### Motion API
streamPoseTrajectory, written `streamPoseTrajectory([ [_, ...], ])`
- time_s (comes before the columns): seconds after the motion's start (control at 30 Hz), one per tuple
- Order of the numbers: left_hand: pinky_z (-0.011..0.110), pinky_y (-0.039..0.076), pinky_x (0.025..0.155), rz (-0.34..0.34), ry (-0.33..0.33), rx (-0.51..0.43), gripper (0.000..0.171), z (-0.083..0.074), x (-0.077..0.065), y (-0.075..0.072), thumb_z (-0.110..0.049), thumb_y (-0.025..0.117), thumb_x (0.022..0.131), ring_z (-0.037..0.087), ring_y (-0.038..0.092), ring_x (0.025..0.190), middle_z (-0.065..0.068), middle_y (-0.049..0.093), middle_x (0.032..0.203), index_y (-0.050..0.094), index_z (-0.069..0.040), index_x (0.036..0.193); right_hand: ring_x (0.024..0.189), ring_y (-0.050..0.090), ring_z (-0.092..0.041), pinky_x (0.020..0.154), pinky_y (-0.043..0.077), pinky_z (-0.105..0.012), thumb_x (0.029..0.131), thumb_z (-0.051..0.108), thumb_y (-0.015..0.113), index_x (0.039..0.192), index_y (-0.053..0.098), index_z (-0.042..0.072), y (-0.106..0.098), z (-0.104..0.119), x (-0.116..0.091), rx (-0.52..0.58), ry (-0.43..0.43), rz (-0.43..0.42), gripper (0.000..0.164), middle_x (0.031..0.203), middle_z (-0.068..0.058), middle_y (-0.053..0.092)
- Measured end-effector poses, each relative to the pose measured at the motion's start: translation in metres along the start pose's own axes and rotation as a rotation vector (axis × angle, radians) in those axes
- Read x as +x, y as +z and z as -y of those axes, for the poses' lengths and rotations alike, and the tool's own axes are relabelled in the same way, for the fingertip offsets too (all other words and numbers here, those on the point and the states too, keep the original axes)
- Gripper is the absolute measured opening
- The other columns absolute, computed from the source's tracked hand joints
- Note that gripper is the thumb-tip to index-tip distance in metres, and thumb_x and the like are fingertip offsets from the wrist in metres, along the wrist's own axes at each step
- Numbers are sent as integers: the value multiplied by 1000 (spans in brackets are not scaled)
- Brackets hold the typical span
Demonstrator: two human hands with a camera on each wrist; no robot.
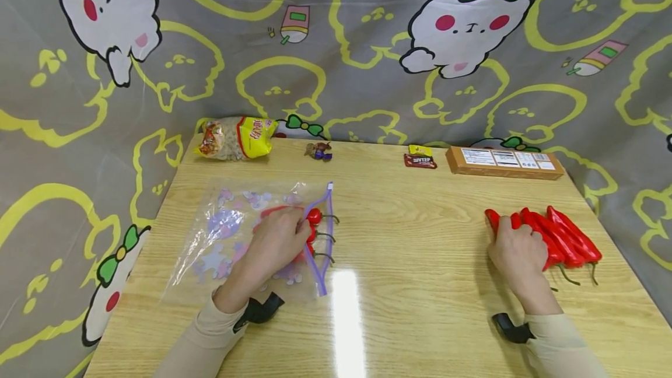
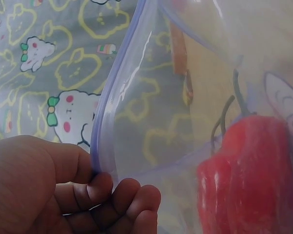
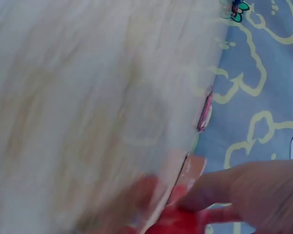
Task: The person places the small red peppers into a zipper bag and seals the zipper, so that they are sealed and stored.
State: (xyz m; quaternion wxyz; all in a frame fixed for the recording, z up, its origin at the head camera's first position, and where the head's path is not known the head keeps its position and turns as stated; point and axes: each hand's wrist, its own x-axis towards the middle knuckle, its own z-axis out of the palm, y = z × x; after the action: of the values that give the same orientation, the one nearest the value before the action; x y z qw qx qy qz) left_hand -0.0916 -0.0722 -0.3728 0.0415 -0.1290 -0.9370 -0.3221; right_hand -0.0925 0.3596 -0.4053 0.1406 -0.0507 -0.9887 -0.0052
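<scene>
On the left of the table lies a clear zip bag (image 1: 215, 290) with pastel prints and a purple zip edge (image 1: 321, 276). Inside it are several red peppers (image 1: 314, 216), their green stems toward the opening. My left hand (image 1: 275, 238) pinches the bag's mouth between thumb and fingers; the left wrist view shows the zip strip (image 2: 98, 122) at the fingertips. Far right, my right hand (image 1: 520, 252) grips the leftmost red pepper (image 1: 492, 216) of a row, mostly covering it. More red peppers (image 1: 574, 235) lie beside that hand. The right wrist view is blurred.
Along the back edge are a yellow-ended food packet (image 1: 254, 137), small wrapped sweets (image 1: 319, 151), a dark red candy bar (image 1: 420, 161) with a yellow sweet (image 1: 420, 149) behind it, and a long orange-brown box (image 1: 504, 162). Patterned cloth (image 1: 367, 92) stands behind the table.
</scene>
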Motion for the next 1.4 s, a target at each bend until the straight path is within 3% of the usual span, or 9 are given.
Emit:
streamPoseTrajectory([
  [0.1,23,28,39,1,5,-4,25,-1,1,0,-11,53,83,9,38,46,-1,41,60,43,-14,60,56,43,-49,42,31,-49,73,11,57,87,49,-6,-6,8,1,59,-23,-10,24,70,-32,44],
  [0.2,22,28,38,0,10,-9,25,-1,2,0,-10,52,83,8,39,45,-1,41,60,43,-14,60,65,50,-41,48,37,-44,76,14,59,105,54,-3,-18,32,4,219,-92,29,34,86,-27,50],
  [0.37,21,26,36,13,8,-15,23,-2,3,-1,-11,52,85,6,38,40,-3,42,54,45,-14,63,80,58,-21,63,46,-32,89,23,59,118,55,7,-38,99,0,555,-309,201,33,104,-12,61],
  [0.53,19,23,35,25,4,-28,21,-3,1,-1,-12,51,86,6,35,37,-4,39,49,46,-14,66,65,60,-12,55,49,-24,88,33,58,114,55,18,-48,160,-18,781,-489,448,30,95,-1,64],
  [0.63,20,23,35,11,5,-22,19,-4,1,0,-12,51,85,6,34,39,-5,38,49,48,-13,67,64,57,-7,55,48,-22,86,34,60,110,57,19,-46,183,-24,808,-599,490,28,92,5,64],
  [0.77,20,23,35,16,-2,-30,15,-4,0,0,-12,51,85,6,34,39,-4,38,50,50,-12,70,76,55,-4,64,48,-20,86,25,63,110,59,16,-39,201,-29,803,-711,467,25,97,8,62],
  [0.93,18,24,34,50,-14,-72,15,-6,0,-1,-12,50,87,6,37,37,-4,43,50,50,-11,72,92,55,-7,76,50,-23,81,7,59,113,58,13,-32,216,-35,854,-730,493,33,107,5,54],
  [1.17,22,30,35,60,-14,-74,19,-5,-1,0,-13,50,88,6,43,38,-6,47,49,48,-12,69,93,57,-6,80,49,-25,83,14,65,112,59,13,-20,234,-32,874,-753,530,30,106,5,60],
  [1.4,23,32,37,46,-20,-59,20,-3,-1,1,-14,50,87,8,43,41,-4,45,52,47,-12,67,87,57,-10,74,49,-22,80,13,67,100,66,10,-12,255,-27,860,-821,506,20,97,3,60],
])
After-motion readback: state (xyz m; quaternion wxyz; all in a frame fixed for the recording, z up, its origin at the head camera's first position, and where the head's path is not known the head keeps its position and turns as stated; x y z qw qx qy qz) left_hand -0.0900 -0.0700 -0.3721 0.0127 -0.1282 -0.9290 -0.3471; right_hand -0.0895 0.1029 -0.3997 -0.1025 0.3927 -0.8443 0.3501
